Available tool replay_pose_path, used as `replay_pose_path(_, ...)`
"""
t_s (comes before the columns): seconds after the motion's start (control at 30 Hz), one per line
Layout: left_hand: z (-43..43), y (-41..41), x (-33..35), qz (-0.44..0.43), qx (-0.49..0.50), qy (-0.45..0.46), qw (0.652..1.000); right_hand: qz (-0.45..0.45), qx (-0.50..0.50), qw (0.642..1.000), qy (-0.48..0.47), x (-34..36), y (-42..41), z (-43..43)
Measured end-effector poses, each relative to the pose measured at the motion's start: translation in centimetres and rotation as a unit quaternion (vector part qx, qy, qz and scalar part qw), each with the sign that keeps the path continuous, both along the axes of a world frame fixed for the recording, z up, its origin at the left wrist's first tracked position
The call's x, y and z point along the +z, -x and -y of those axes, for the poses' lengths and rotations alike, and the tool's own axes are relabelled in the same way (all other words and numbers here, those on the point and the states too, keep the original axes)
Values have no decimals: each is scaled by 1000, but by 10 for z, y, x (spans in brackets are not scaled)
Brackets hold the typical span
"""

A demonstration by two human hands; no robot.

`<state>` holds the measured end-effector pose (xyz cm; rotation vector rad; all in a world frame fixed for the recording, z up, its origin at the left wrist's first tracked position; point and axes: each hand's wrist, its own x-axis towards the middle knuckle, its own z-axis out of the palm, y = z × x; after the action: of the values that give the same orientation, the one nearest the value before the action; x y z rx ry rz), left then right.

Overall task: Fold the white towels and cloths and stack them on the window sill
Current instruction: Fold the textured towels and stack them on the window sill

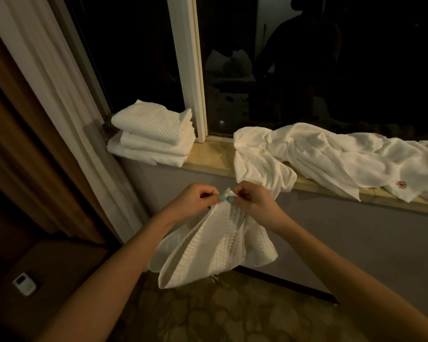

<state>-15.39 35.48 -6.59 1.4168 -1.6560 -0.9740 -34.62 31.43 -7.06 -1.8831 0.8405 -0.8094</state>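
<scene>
A white waffle-weave towel (215,248) hangs in front of me, below the window sill (209,156). My left hand (195,201) and my right hand (251,201) pinch its top edge close together, thumbs almost touching. The towel droops in loose folds under them. A stack of folded white towels (153,133) sits at the sill's left end. A crumpled white cloth (331,156) with a small red emblem lies spread along the sill's right part, one end hanging over the edge just behind my right hand.
A pale curtain (67,99) hangs at the left beside a brown wooden panel (17,134). A white window post (190,67) stands between dark panes. A small white device (24,283) lies on a dark surface at lower left. Patterned carpet (220,312) covers the floor.
</scene>
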Motion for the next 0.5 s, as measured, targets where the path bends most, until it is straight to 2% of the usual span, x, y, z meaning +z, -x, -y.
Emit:
replay_pose_path(0.17,-2,-3,1,-46,72,-33,996,32,5,999,-40,7,-2,-3)
replay_pose_path(0.37,-6,-15,14,-34,34,-36,998,53,70,995,-45,15,2,-9)
replay_pose_path(0.5,-9,-13,18,-104,32,-58,992,98,92,987,-85,24,-1,-16)
